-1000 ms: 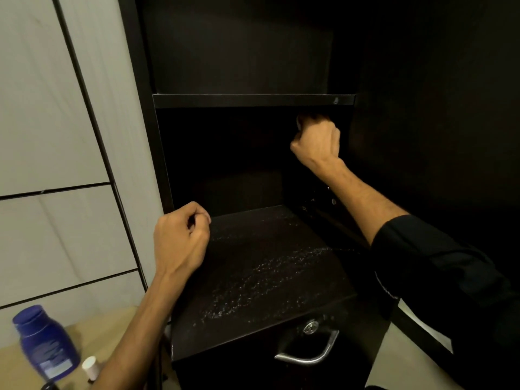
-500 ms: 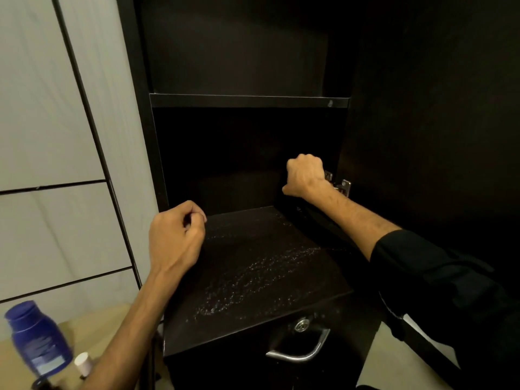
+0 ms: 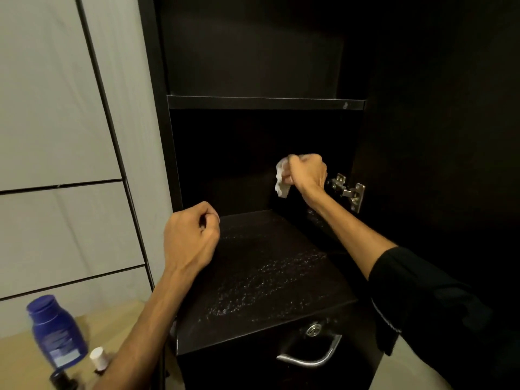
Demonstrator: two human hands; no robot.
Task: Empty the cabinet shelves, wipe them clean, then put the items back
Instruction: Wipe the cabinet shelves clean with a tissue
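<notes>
Cabinet (image 3: 157,114) interior dark, top cropped

Blue bottle (image 3: 57,332) on the tan surface (image 3: 17,361) — small white-capped bottle (image 3: 98,358) just beside it.

**No readable writing in view**

Nothing here can be read as a word, number or brand. The blue bottle (image 3: 57,332) at lower left carries a pale label low on its front, but the picture is blurred there and the marks on it stay smudges; whether they are letters or a logo cannot be told. The small white-capped bottle (image 3: 98,358) beside it shows no print on the side that faces the camera. The dark cabinet (image 3: 264,102), its metal hinge (image 3: 347,190) and the drawer handle (image 3: 309,354) with the round lock (image 3: 313,330) above it bear no lettering that can be made out.
</notes>
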